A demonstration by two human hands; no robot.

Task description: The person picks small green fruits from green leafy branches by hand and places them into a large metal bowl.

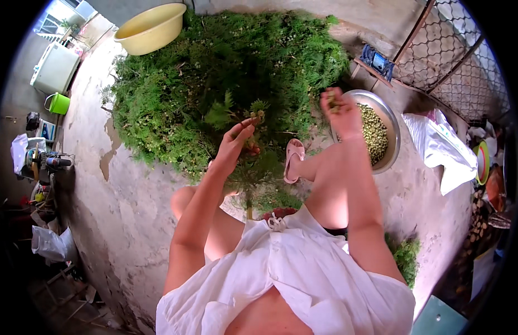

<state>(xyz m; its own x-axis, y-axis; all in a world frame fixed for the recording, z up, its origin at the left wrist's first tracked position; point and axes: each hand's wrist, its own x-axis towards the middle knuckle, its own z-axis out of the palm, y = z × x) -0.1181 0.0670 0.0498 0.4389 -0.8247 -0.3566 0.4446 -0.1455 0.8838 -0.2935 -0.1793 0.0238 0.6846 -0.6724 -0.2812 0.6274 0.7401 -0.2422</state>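
Observation:
My left hand [231, 149] is closed on a feathery evergreen sprig [260, 107], pinching it above my knees. Behind that hand spreads a big heap of cut green branches [153, 114], dotted with small pale-green cones. Farther right, my right hand [347, 120] has its fingers curled round several small green cones [334, 103]. It is over the left rim of a round metal basin [394, 125]. Many loose cones [374, 133] lie in that basin, partly covered by my right forearm.
A yellow plastic tub [150, 33] stands at the heap's far left edge. White sacks [446, 148] lie right of the basin, below a wire-mesh fence [443, 50]. Far left are a bright green bucket [58, 104] and clutter. A pink sandal [293, 159] is on my foot.

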